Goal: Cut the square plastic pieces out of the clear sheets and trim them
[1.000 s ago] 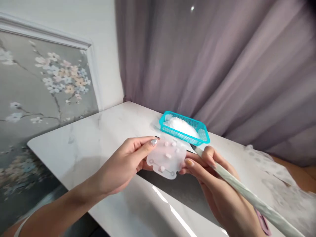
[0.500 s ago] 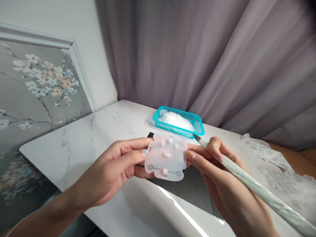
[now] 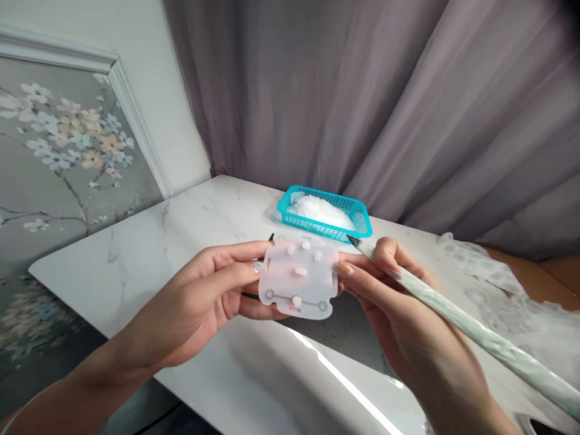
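A translucent white silicone-like pad [image 3: 296, 284] with several raised pegs and small slots is held up over the table. My left hand [image 3: 203, 302] grips its left edge, thumb on the front face and fingers behind. My right hand [image 3: 399, 314] pinches the right edge between thumb and fingers. The same hand also holds a craft knife [image 3: 453, 314] with a pale green marbled handle. Its dark pointed blade faces up and left, near the front of the basket in view but apart from the pad.
A turquoise perforated basket [image 3: 365, 228] with white pieces in it stands behind the pad. Under my hands lies a dark grey mat [image 3: 348, 338] on the white marbled table [image 3: 136, 248]. Translucent scrap sheets [image 3: 480, 260] lie at the right, before a curtain [image 3: 317, 90].
The view has shifted slightly, so hands, pad and basket appear a little higher and further left. Both hands keep the same hold on the pad and craft knife.
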Action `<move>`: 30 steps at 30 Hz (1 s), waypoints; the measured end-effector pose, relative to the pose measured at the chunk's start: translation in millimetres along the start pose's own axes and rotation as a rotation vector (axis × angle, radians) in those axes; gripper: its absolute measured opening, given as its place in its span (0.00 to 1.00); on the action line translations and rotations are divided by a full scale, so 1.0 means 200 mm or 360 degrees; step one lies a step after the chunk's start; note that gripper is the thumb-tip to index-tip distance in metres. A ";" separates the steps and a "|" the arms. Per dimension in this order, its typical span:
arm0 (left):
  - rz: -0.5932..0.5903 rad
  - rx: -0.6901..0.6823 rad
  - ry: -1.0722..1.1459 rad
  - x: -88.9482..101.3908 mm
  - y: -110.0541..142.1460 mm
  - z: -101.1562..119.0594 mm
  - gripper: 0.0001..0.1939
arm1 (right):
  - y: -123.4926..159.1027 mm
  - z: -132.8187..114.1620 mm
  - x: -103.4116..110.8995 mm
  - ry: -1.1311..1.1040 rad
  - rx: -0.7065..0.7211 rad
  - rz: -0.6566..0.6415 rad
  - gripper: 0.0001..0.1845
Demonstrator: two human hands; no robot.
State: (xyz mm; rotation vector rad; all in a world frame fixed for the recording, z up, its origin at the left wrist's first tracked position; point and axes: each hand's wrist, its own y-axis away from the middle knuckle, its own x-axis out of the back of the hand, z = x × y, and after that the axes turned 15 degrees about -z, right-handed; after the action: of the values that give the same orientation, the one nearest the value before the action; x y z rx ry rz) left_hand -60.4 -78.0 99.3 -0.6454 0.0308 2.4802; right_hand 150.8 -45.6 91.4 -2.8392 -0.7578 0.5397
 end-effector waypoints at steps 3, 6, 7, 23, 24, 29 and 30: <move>-0.0015 0.0020 0.0024 0.00 0.01 -0.01 0.16 | 0.00 0.00 0.00 0.0049 -0.0021 0.0014 0.24; -0.0002 0.0008 0.0036 0.00 0.01 -0.01 0.16 | 0.01 0.00 0.01 0.0111 -0.0041 0.0040 0.24; 0.0004 0.0002 0.0031 0.00 0.01 -0.01 0.16 | 0.01 0.00 0.01 0.0127 -0.0046 0.0052 0.25; -0.0068 -0.0060 -0.0004 0.03 0.05 -0.03 0.15 | 0.02 -0.01 -0.02 0.0150 -0.0042 0.0045 0.25; -0.0071 -0.0057 0.0005 0.03 0.05 -0.03 0.16 | 0.02 -0.01 -0.02 0.0151 -0.0047 0.0048 0.25; -0.0047 -0.0033 0.0099 0.00 0.05 -0.02 0.17 | 0.02 0.00 0.00 0.0146 -0.0072 0.0075 0.24; -0.0053 -0.0033 0.0114 0.00 0.05 -0.02 0.18 | 0.01 0.01 0.00 0.0141 -0.0077 0.0073 0.24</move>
State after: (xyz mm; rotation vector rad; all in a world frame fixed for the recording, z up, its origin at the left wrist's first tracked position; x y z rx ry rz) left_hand -63.4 -86.7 95.1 -0.7374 0.0218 2.4276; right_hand 151.7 -47.5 89.4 -2.9089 -0.7012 0.4042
